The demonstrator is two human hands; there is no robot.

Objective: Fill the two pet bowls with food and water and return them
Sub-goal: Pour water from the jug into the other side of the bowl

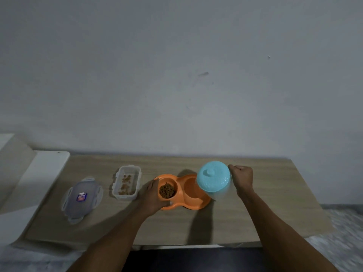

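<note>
1. My left hand (152, 195) wraps the kibble-filled end of the orange double bowl (182, 191), mid-table.
2. My right hand (242, 178) fists the handle of the blue-lidded jug (214, 178), tilted over the empty well.
3. I judge the jug heavy and sloshy; the rigid plastic bowl may slide.
4. The wooden table (255, 218) stands against a bare wall.

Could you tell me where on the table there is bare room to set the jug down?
Bare wood lies right of the jug to the table edge, and along the front edge below the orange bowls. The left half is crowded: lid, food box, left hand on the bowls. The right hand holds the jug.
</note>
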